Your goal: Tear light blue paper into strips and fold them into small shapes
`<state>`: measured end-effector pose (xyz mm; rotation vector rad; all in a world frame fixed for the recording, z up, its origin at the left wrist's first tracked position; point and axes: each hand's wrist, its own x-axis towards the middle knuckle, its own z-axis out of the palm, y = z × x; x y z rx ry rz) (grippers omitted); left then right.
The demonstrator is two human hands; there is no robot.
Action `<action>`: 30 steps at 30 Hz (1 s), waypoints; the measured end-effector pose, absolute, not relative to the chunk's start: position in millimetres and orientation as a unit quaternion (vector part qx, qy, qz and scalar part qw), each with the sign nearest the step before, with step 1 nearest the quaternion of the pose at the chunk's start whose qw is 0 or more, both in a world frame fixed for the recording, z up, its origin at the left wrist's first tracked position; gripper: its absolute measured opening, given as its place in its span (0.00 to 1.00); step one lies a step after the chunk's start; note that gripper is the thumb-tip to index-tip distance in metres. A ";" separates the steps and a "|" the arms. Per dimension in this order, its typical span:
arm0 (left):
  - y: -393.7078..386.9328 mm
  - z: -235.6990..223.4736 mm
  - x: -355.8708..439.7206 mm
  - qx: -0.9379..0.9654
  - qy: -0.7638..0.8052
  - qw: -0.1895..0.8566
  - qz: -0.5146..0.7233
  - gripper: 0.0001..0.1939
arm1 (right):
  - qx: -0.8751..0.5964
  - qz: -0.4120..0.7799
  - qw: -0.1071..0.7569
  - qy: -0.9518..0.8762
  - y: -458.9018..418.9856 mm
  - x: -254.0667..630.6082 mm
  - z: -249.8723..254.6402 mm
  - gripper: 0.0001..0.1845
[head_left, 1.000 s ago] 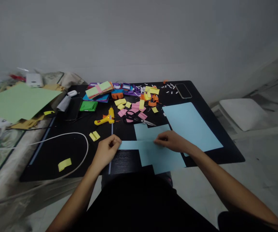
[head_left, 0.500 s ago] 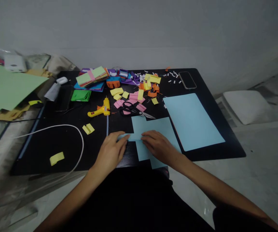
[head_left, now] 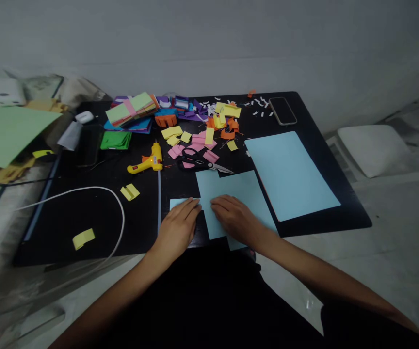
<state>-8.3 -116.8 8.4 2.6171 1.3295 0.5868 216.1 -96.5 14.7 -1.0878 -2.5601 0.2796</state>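
Observation:
My left hand (head_left: 180, 222) lies flat, fingers stretched out, over a narrow light blue paper strip (head_left: 176, 202), whose left end shows beyond the knuckles. My right hand (head_left: 236, 217) rests with fingers lying on light blue cut paper sheets (head_left: 209, 185) to the right. Its fingertips point toward the left hand, with a small gap between the two. How far the strip runs between the hands cannot be made out. Black-handled scissors (head_left: 209, 165) lie just beyond the sheets. A yellow glue gun (head_left: 148, 160) lies farther left, above a translucent glue stick or strip (head_left: 159, 198).
A stack of larger light blue paper (head_left: 292, 175) lies on the right, below a phone (head_left: 282, 111). Pink, yellow and orange paper pieces (head_left: 197, 140) litter the back middle. A white cable (head_left: 122, 213) loops at left near yellow folded pieces (head_left: 83, 238). A white stool (head_left: 373, 149) stands right.
My hands have come closer together along the strip. The left hand has gone from a pinch at its end to lying flat over it; the right has lowered its fingers onto the paper.

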 end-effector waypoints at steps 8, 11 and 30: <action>-124.2 7.1 0.7 0.864 0.469 0.060 0.174 0.17 | -0.452 0.083 0.196 -0.866 -112.6 215.9 9.2 0.17; -125.2 10.0 6.4 0.862 0.478 0.059 0.158 0.17 | -0.481 0.090 0.199 -0.849 -117.2 231.2 12.2 0.14; -132.2 13.3 -28.7 0.834 0.539 0.017 0.118 0.26 | -0.522 0.019 0.265 -0.811 -121.8 221.7 13.6 0.08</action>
